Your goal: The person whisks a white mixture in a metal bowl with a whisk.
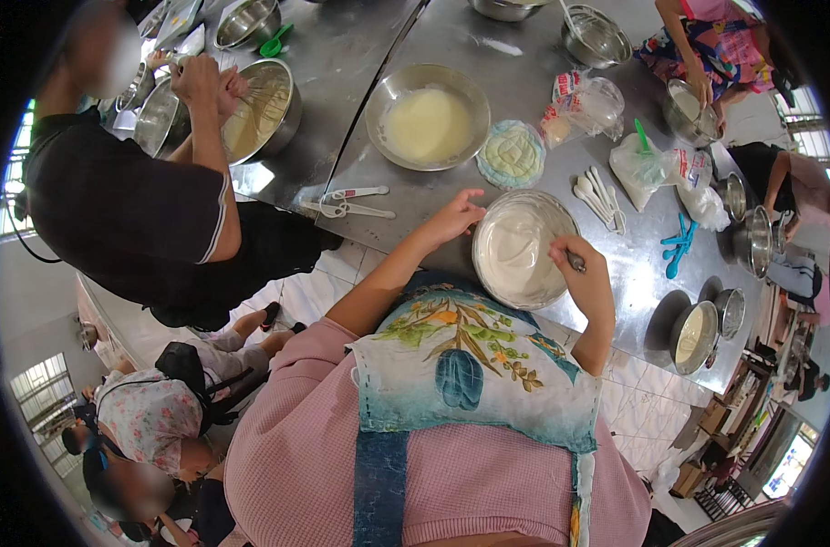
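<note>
A metal bowl (pixel 526 249) of thick white cream stands before me at the table's front edge, its inner wall smeared with the mixture. Beside the bowl's left rim is my left hand (pixel 456 217), fingers apart; whether a fingertip touches the rim, I cannot tell. My right hand (pixel 582 267) is closed around the metal handle of a utensil (pixel 575 261) over the right side of the bowl. The utensil's working end is hidden. Just behind the bowl lies a quilted round potholder (pixel 511 154). A wider bowl of pale yellow batter (pixel 429 123) rests farther back.
White measuring spoons (pixel 600 198), blue measuring spoons (pixel 679 245) and plastic bags of white powder (pixel 641 167) lie to the right. Small bowls (pixel 695 335) stand near the right corner. At left, a co-worker (pixel 134 184) holds a whisk (pixel 264 96) in another bowl. More people surround the steel table (pixel 415 198).
</note>
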Motion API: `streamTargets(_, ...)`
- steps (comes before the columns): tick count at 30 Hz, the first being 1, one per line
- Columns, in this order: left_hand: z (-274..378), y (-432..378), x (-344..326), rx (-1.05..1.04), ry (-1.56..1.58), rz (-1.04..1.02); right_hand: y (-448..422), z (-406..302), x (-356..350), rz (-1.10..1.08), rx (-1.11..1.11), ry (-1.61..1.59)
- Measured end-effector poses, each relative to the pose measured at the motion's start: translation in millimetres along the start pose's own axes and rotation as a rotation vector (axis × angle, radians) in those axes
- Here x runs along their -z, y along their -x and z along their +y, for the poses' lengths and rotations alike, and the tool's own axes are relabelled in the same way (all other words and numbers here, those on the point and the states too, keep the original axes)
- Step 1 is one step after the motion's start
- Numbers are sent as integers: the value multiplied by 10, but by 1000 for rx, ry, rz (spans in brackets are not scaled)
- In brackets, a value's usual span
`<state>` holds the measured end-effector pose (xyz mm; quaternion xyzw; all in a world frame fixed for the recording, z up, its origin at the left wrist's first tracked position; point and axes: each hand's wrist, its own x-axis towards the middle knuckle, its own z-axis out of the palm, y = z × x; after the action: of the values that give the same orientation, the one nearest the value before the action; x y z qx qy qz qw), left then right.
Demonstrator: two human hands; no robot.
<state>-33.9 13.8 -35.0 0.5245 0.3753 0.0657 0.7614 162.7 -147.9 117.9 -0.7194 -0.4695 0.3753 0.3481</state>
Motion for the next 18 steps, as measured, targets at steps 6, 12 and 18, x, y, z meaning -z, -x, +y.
streamTargets(6,-23,-2,34,38,-22,0,3,-192,131,-643,82,22)
streamTargets(12,-78,-26,-5,-5,-11,-13,-11,-30,30,-22,-21,-79)
streamTargets(18,-101,15,28,36,-3,12,133,-77,240,-626,-81,3)
